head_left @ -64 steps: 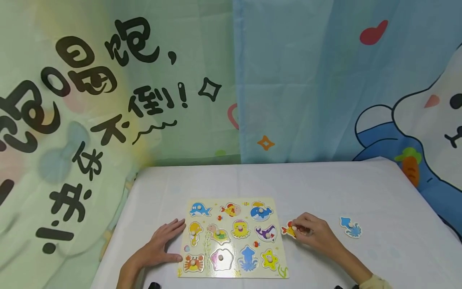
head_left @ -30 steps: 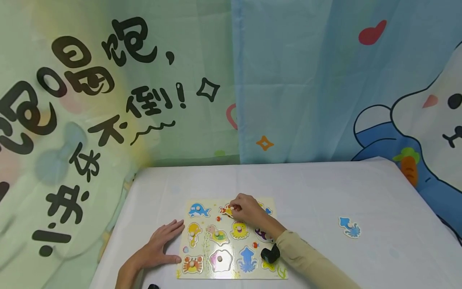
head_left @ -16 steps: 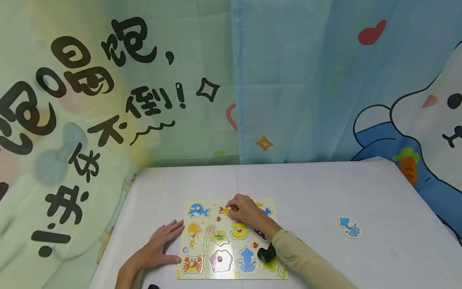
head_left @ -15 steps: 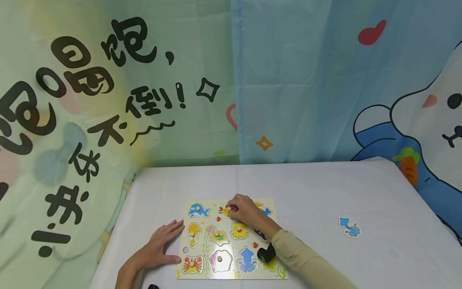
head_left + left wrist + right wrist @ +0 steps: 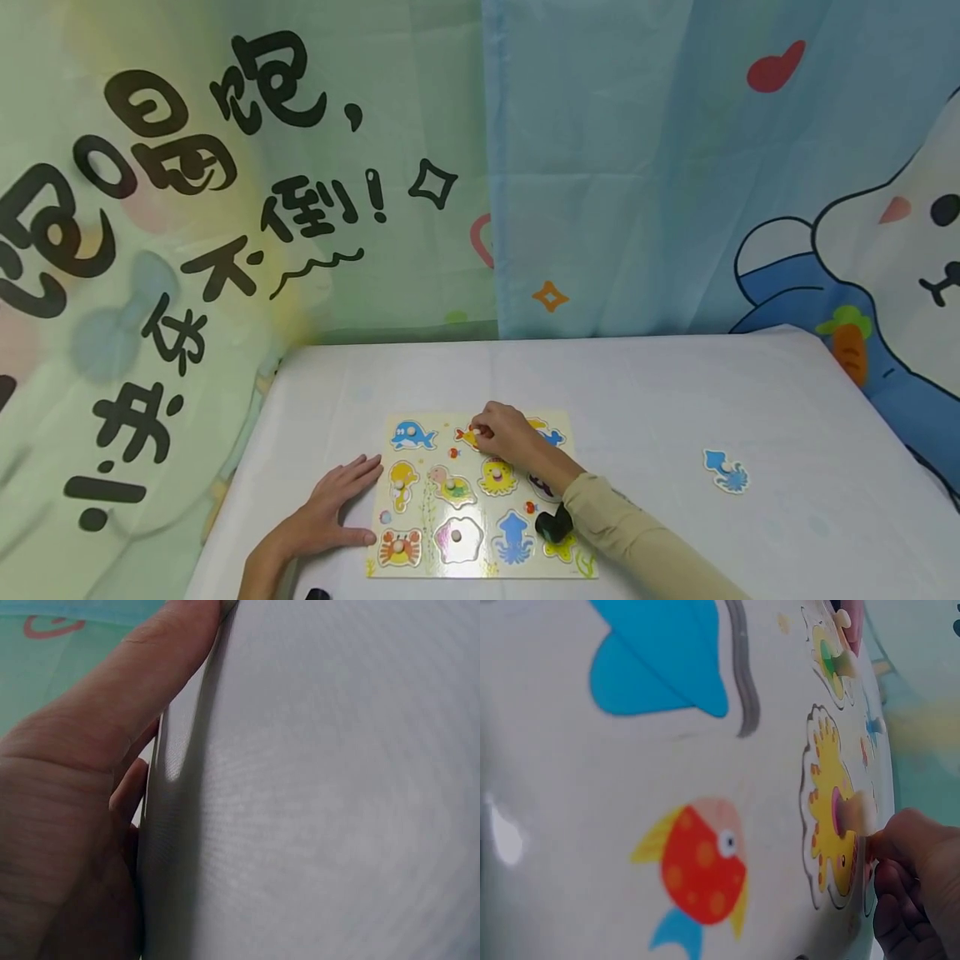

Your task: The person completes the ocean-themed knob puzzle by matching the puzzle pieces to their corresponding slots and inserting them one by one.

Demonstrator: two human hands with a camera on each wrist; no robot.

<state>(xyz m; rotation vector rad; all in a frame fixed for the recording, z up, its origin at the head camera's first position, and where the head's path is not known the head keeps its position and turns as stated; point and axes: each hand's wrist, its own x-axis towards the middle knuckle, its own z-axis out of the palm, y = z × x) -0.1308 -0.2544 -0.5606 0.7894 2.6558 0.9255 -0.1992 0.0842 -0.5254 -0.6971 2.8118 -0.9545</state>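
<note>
My right hand (image 5: 510,435) reaches over the wooden knob puzzle board (image 5: 540,569) to its top row. Thumb and fingers pinch the red-and-yellow fish puzzle piece (image 5: 465,437) at the top middle, over the fish-shaped spot; the hand hides most of it. In the right wrist view, the right hand (image 5: 922,877) is just beyond the yellow octopus piece (image 5: 832,817). My left hand (image 5: 330,510) lies at the board's left edge with fingers straight, the thumb reaching to the lower-left side. From the left wrist view, the left hand (image 5: 90,735) runs along the board's edge.
A blue squid piece (image 5: 726,472) lies on the white tablecloth (image 5: 645,392) to the right. A squid-shaped recess (image 5: 513,537) shows in the board's bottom row. Knobbed pieces sit around it, among them a crab (image 5: 400,550) and a seahorse (image 5: 402,486). Printed curtains hang behind.
My right hand has carried the fish piece from the tablecloth right of the board to the board's top middle, then shifted slightly left. The left hand stays at the board's edge.
</note>
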